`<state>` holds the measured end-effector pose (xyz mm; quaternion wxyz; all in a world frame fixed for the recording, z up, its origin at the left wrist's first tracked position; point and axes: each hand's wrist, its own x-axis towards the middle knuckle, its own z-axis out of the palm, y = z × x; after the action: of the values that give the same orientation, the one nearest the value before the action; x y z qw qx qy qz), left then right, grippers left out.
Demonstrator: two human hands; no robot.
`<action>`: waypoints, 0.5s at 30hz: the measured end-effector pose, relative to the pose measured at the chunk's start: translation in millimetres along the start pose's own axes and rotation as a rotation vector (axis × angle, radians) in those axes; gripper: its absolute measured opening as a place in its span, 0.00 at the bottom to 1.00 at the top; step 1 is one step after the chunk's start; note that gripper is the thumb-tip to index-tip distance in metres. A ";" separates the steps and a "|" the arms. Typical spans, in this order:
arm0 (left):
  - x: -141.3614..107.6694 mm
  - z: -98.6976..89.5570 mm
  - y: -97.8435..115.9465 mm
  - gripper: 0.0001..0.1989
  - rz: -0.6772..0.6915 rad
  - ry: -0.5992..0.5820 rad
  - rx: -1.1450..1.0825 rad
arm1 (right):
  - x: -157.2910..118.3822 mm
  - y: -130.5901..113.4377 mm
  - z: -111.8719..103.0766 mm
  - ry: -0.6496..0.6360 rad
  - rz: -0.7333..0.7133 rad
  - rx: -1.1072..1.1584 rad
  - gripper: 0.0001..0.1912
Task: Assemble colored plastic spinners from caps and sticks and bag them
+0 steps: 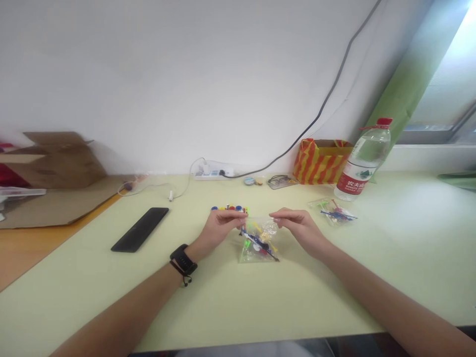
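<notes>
A clear plastic bag (pixel 260 244) with small blue, yellow, green, white and red plastic pieces hangs between my hands over the table. My left hand (pixel 223 229) pinches its upper left corner, and my right hand (pixel 299 227) pinches the upper right corner. Behind my left hand lies a group of small colourful pieces (pixel 231 207), partly hidden by the fingers. To the right of my right hand, a second clear bag (pixel 334 212) with blue, red and green pieces lies flat on the table.
A black phone-like slab (pixel 140 229) lies left on the pale table (pixel 208 312). Along the back are a power strip (pixel 213 171), cables, a striped bag (pixel 320 161) and a large water bottle (pixel 362 161). Cardboard (pixel 67 198) occupies the left.
</notes>
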<state>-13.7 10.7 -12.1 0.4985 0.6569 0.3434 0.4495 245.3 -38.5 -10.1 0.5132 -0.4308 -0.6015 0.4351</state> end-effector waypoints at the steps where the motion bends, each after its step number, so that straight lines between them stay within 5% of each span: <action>1: -0.4 0.7 0.4 0.10 -0.007 0.006 -0.003 | 0.3 0.4 1.1 0.009 0.010 0.013 0.15; 15: -3.1 12.7 -2.0 0.11 0.030 -0.081 0.012 | -0.2 -4.1 16.1 -0.028 0.061 0.041 0.14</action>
<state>-2.9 4.1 -16.1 0.5014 0.6827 0.3154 0.4279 229.0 -41.1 -7.7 0.4998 -0.4322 -0.5861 0.4689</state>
